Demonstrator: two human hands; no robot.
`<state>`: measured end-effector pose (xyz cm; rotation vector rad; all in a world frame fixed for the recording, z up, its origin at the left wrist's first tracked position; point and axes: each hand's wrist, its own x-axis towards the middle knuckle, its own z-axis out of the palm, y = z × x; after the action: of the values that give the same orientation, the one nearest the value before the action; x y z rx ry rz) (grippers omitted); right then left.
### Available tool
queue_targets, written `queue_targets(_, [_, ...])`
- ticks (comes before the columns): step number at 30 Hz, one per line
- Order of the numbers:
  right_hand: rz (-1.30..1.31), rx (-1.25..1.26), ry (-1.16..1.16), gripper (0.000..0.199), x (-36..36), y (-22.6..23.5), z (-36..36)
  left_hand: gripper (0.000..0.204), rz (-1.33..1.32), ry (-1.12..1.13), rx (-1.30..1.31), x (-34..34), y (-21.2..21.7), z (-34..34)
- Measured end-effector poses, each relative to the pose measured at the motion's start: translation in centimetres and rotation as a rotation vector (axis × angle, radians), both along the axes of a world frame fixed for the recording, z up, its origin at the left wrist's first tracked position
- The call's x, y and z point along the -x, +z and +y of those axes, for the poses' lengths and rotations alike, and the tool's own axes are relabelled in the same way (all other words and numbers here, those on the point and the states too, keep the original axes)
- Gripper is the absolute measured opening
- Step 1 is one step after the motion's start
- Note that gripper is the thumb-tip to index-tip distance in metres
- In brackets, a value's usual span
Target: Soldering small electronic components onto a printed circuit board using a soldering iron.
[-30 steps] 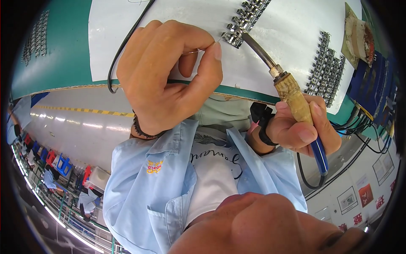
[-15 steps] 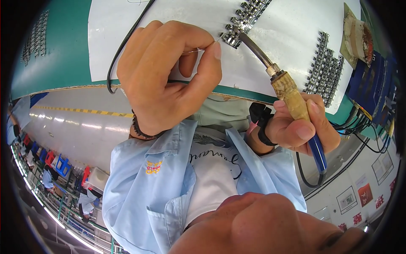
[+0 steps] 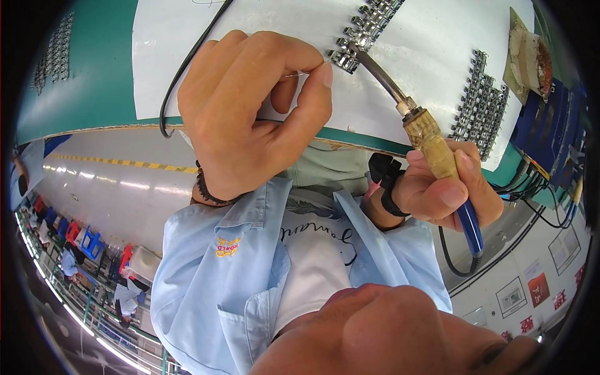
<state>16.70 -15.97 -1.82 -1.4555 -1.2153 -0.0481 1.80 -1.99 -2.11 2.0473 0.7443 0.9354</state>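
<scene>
Since the earlier frame, the left hand (image 3: 250, 106) has edged slightly rightward at upper centre, and the wire (image 3: 295, 75) end that poked past its fingertips is now hard to make out; the right hand (image 3: 451, 187) has barely shifted. The left thumb and forefinger pinch the wire, probably near its end to keep so thin a strand steady (it nearly vanishes against the white sheet (image 3: 431, 69)). Right of centre, the right hand grasps the soldering iron (image 3: 431, 139) by its handle, presumably to stay clear of the hot metal shaft. The iron's tip is at the lower end of the row of metal parts (image 3: 377, 24), top centre; whether it touches, I cannot tell. The white sheet likely makes small, shiny pieces easier to see. A block of similar parts (image 3: 478, 106) stands apart at upper right.

Writing shows as a yellow-and-red embroidered badge (image 3: 228, 246) on the blue jacket (image 3: 200, 281), dark script across the white shirt (image 3: 312, 269), and red characters on the wall at lower right.
</scene>
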Motion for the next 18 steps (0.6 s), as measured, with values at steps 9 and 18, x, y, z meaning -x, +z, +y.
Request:
queue_targets(9, [0.035,0.035,-0.062,0.035,0.32,0.33,0.06,0.012,0.004,0.001,-0.008,-0.12,0.05,0.02])
queue_targets(18, [0.025,-0.008,-0.010,0.033,-0.15,0.12,0.19,0.011,-0.009,0.019,-0.028,0.16,-0.13,-0.06])
